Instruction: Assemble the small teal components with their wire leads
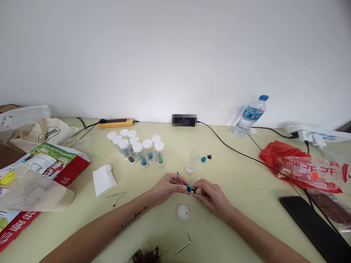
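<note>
At the middle of the table, my left hand [171,187] pinches a small blue metal part [188,187] between thumb and fingers. A thin pale wire with a dark tip sticks out above the same hand. My right hand [211,195] is closed on a small black piece [194,190] that meets the blue part's right end; whether the two are joined I cannot tell. Just beyond the hands stands a clear plastic tube [193,159] on a white base. A white cap [182,212] lies in front, with a tiny dark piece in it. An L-shaped hex key [183,245] rests nearer to me.
Several white-capped tubes [138,147] stand at back left. A blue piece [203,159] and a black piece [209,156] lie right of the clear tube. Folded tissue [104,180] and a thin metal tool [115,194] lie left. A water bottle [251,116] leans against the wall; a cable [233,149] crosses right.
</note>
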`<state>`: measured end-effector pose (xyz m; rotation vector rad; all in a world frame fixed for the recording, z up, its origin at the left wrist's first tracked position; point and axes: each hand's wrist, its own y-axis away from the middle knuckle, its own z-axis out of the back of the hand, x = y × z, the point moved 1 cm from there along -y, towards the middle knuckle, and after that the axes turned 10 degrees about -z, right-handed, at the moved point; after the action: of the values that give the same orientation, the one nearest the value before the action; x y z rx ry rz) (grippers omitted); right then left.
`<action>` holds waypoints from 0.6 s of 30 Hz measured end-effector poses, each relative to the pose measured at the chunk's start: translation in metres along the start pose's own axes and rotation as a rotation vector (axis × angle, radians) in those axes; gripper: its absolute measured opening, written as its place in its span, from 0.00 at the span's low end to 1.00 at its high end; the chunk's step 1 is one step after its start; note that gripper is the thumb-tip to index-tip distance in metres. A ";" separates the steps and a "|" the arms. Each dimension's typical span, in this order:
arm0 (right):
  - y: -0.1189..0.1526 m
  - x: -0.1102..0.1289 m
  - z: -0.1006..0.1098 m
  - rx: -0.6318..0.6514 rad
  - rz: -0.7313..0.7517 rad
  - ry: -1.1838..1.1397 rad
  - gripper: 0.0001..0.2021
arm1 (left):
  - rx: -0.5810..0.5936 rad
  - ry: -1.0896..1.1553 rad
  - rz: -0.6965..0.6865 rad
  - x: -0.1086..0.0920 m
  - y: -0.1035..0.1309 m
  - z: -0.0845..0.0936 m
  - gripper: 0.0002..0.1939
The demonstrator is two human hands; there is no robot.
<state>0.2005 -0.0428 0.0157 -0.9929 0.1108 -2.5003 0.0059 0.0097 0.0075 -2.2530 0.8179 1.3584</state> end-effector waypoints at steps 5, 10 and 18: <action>0.001 0.000 0.001 -0.020 -0.051 -0.007 0.10 | -0.011 0.003 0.004 0.000 0.000 -0.001 0.12; 0.001 -0.001 -0.001 -0.037 0.019 0.017 0.09 | -0.015 0.011 0.013 0.000 -0.001 0.000 0.13; -0.001 0.003 0.000 -0.011 -0.060 0.015 0.08 | -0.007 0.019 0.005 -0.002 0.000 -0.001 0.12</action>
<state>0.1986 -0.0435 0.0181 -0.9964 0.1000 -2.5644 0.0058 0.0097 0.0096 -2.2742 0.8268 1.3461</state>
